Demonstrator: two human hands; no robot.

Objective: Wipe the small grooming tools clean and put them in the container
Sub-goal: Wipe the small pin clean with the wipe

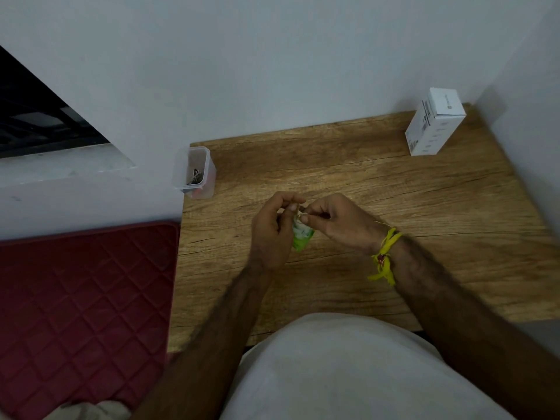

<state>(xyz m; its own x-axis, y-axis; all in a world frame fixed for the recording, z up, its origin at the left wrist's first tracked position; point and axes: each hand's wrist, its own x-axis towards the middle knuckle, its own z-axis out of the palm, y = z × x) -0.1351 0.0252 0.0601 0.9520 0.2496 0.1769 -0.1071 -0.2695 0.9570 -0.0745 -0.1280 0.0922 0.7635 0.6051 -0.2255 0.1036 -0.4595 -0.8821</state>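
Both my hands meet above the middle of the wooden table. My left hand and my right hand pinch the top of a small green and white packet, which hangs below the fingers. I cannot tell what the packet holds. A clear plastic container stands at the table's far left corner with several small dark metal tools inside it. No loose grooming tool shows on the table.
A white cardboard box stands at the far right of the table, near the wall. A dark red quilted mat lies to the left of the table. Yellow thread is tied around my right wrist.
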